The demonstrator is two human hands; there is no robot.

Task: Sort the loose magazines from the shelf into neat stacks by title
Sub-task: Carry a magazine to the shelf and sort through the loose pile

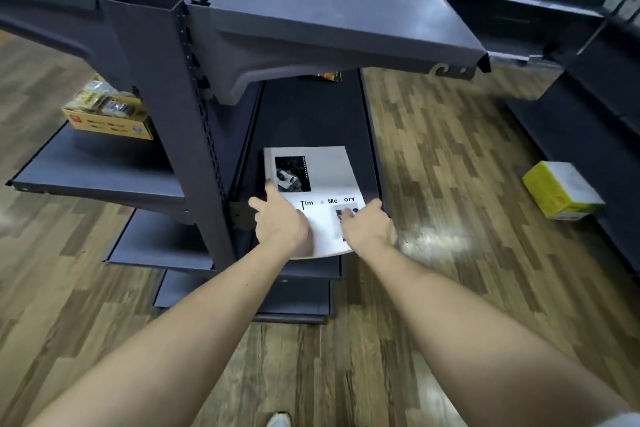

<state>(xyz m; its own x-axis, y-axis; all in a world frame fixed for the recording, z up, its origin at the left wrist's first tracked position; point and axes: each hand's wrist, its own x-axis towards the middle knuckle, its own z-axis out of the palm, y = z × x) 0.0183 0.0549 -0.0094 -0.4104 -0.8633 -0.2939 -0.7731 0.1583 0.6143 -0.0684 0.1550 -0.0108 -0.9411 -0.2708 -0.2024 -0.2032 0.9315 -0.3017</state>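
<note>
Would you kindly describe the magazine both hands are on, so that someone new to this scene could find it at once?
Start at the dark metal shelving unit in the middle of the wood floor, and look under its top shelf to the lower dark shelf. The magazine lies flat at the front edge, under the left hand and right hand. It is the only white cover there, with a small black photo.

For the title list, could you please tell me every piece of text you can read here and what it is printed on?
"Tim & Me ory": white magazine cover, partly covered by the left hand and right hand.
Yellow box on the left shelf: print blurred.
Yellow box on the floor: unreadable.
</note>
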